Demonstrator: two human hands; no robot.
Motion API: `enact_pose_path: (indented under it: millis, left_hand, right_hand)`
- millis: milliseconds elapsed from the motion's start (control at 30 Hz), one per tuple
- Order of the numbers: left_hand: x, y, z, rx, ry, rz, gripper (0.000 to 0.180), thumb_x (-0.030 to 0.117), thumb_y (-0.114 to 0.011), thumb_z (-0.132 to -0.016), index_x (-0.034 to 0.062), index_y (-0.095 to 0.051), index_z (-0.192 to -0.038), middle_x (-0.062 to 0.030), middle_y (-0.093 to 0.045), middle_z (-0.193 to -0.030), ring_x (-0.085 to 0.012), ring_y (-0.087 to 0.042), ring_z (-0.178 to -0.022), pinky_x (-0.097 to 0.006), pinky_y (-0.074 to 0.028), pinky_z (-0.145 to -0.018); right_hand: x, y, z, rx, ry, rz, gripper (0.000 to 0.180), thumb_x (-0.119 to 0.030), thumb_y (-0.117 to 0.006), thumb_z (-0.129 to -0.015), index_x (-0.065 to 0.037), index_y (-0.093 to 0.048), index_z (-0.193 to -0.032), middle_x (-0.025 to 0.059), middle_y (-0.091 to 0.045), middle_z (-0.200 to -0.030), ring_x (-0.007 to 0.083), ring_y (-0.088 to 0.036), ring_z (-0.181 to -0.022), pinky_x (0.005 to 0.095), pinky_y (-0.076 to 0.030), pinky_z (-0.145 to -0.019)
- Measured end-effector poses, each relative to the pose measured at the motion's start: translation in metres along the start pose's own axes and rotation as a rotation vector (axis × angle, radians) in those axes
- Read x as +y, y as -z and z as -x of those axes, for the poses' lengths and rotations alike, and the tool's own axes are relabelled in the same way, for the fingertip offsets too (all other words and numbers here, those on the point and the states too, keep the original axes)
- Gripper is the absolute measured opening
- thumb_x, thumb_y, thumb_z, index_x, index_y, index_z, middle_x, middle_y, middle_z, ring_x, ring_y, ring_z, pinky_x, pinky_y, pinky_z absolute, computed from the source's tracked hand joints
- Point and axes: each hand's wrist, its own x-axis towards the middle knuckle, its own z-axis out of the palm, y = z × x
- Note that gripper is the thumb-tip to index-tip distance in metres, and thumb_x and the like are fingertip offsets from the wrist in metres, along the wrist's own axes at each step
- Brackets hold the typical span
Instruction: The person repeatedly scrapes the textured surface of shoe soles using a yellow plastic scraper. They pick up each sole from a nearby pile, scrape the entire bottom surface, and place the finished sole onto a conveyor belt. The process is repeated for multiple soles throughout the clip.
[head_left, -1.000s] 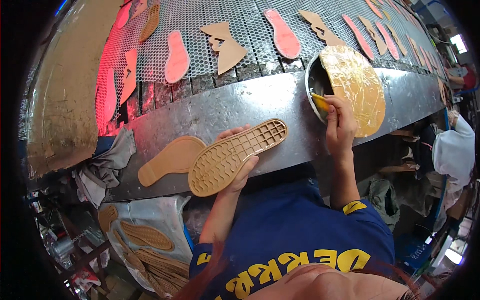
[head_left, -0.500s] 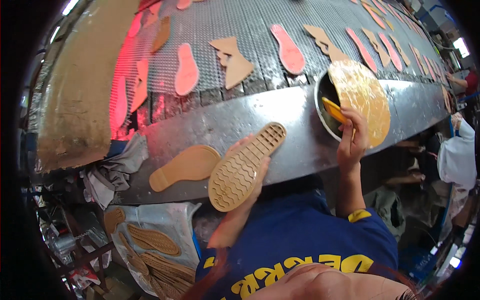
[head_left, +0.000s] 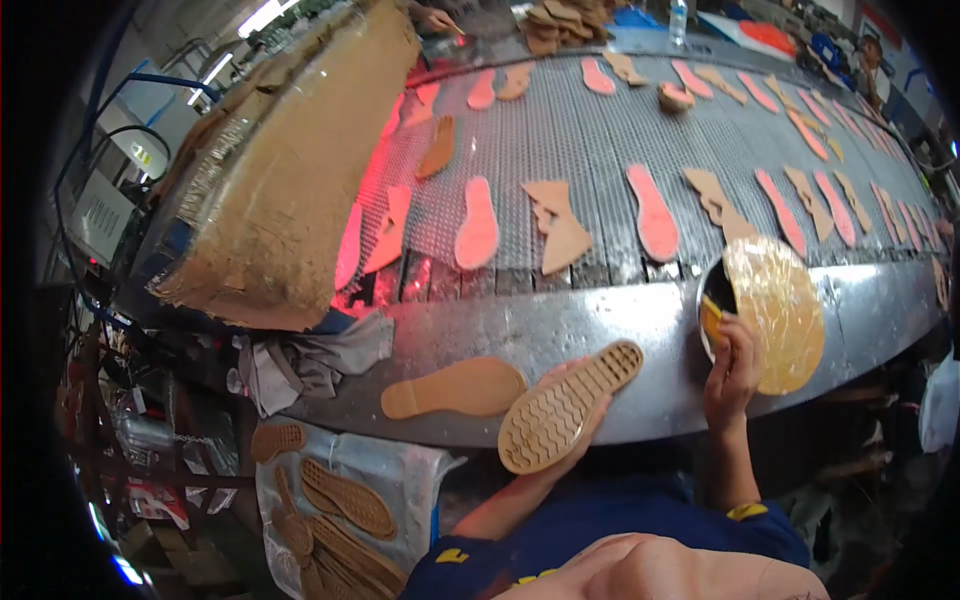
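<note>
Sole [head_left: 558,412] in left hand [head_left: 590,432]; one.

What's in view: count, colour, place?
Mesh belt: one, grey, centre
Metal ledge: one, silver, below belt
Insoles: many, pink, belt
Cutouts: many, tan, belt
Treaded sole: one, tan, below centre
Smooth sole: one, tan, ledge
Loose soles: several, brown, lower left
Pot: one, grey, ledge's right
Cover: one, amber, over pot
Hand tool: one, yellow, at pot
Cloth: one, grey, ledge's left
Cardboard: one, brown, left
Bottle: one, clear, top
Coworkers: two, colours unclear, top
Shirt: one, navy, bottom
Left hand: one, bare, under treaded sole
Right hand: one, bare, on tool
</note>
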Motion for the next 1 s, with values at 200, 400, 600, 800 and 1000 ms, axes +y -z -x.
enact_pose_path:
  millis: [200, 400, 600, 800, 1000]
  left_hand:
    - [-0.003, -0.006, 0.008, 0.058, 0.126, 0.287, 0.060, 0.002, -0.072, -0.083, -0.0005, -0.036, -0.132, -0.0152, -0.052, -0.130, -0.0214, -0.052, -0.122, -0.033, -0.042, -0.103]
    - [-0.003, -0.012, 0.003, 0.036, -0.042, 0.283, 0.061, -0.003, -0.069, -0.083, 0.0010, -0.033, -0.132, -0.0164, -0.047, -0.131, -0.0244, -0.052, -0.122, -0.034, -0.044, -0.103]
    - [-0.007, -0.010, 0.003, 0.006, -0.044, 0.165, 0.062, -0.003, -0.070, -0.083, 0.0017, -0.033, -0.132, -0.0169, -0.046, -0.133, -0.0249, -0.052, -0.123, -0.034, -0.044, -0.103]
    - [-0.007, -0.011, 0.002, 0.023, -0.061, 0.155, 0.063, -0.003, -0.070, -0.083, 0.0014, -0.031, -0.133, -0.0168, -0.046, -0.133, -0.0250, -0.052, -0.122, -0.034, -0.044, -0.103]
    - [-0.013, -0.017, 0.004, 0.031, -0.024, 0.311, 0.062, -0.006, -0.067, -0.084, 0.0035, -0.031, -0.134, -0.0168, -0.045, -0.133, -0.0258, -0.049, -0.126, -0.035, -0.043, -0.105]
  right_hand:
    - [-0.013, 0.004, 0.010, 0.006, -0.006, -0.126, 0.016, -0.014, -0.063, -0.093, 0.002, -0.064, -0.098, 0.0170, -0.064, -0.104, 0.0291, -0.063, -0.096, 0.0344, -0.050, -0.084]
    - [-0.027, 0.002, 0.038, -0.132, 0.046, -0.183, 0.026, -0.024, -0.069, -0.088, 0.000, -0.068, -0.098, 0.0154, -0.066, -0.099, 0.0274, -0.065, -0.089, 0.0335, -0.053, -0.078]
    - [-0.026, -0.014, 0.053, -0.234, -0.001, -0.236, 0.024, -0.020, -0.072, -0.085, 0.000, -0.068, -0.099, 0.0146, -0.065, -0.099, 0.0263, -0.066, -0.087, 0.0321, -0.054, -0.075]
    - [-0.024, -0.021, 0.057, -0.239, -0.012, -0.248, 0.022, -0.018, -0.071, -0.086, 0.000, -0.068, -0.098, 0.0151, -0.064, -0.101, 0.0266, -0.066, -0.089, 0.0324, -0.054, -0.076]
    - [-0.022, -0.017, 0.055, -0.287, -0.038, -0.423, 0.020, -0.019, -0.067, -0.090, 0.000, -0.068, -0.097, 0.0151, -0.065, -0.102, 0.0270, -0.066, -0.090, 0.0332, -0.053, -0.079]
